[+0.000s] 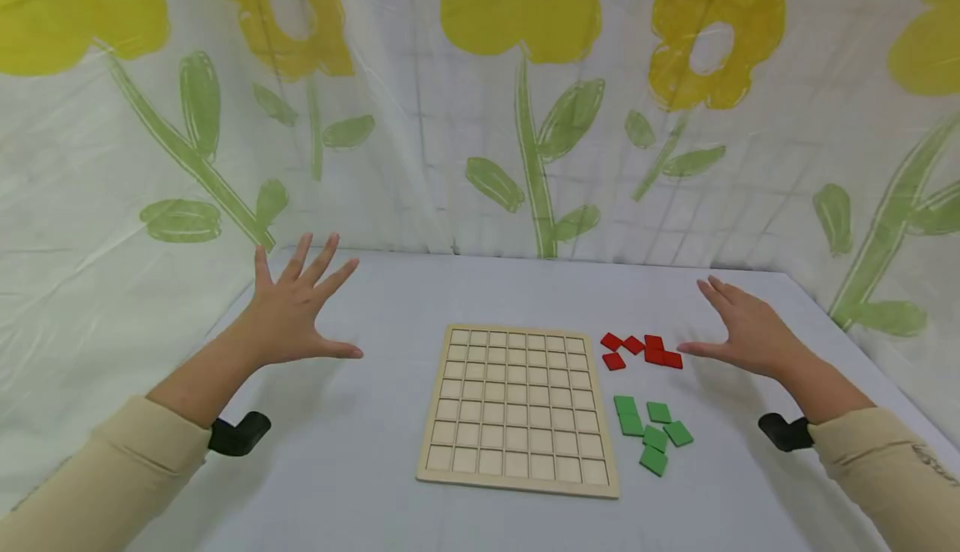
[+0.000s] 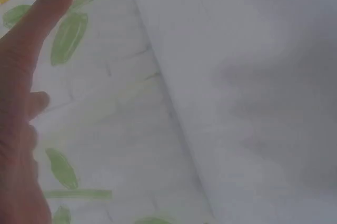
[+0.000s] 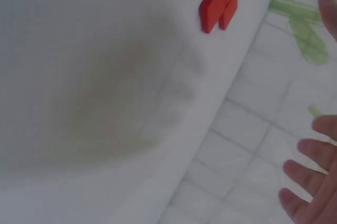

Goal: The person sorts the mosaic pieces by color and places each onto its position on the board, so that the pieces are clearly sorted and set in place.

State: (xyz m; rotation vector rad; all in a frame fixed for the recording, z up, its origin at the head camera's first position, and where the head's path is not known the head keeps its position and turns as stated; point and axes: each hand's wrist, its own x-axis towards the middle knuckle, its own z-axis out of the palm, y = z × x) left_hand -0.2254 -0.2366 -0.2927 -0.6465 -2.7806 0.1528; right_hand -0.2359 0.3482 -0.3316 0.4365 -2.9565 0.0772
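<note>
My left hand (image 1: 291, 318) hovers over the left side of the table, fingers spread wide, holding nothing. Opposite it, my right hand (image 1: 750, 331) is raised over the right side with its fingers straight and thumb apart, also holding nothing. Between them lies a square wooden grid board (image 1: 517, 484) with rows of bare recessed cells. Several red square tiles (image 1: 654, 355) lie just right of the board's far corner, nearest to the right hand's thumb. Closer to me, several green square tiles (image 1: 655, 439) are scattered. In the right wrist view, red tiles (image 3: 213, 6) show near the table's edge.
A white table (image 1: 360, 485) carries the board and tiles. Behind and beside it hangs a pale curtain (image 1: 405, 160) printed with yellow flowers and green leaves. Dark straps with black pieces (image 1: 240, 434) sit at both wrists, below beige sleeves.
</note>
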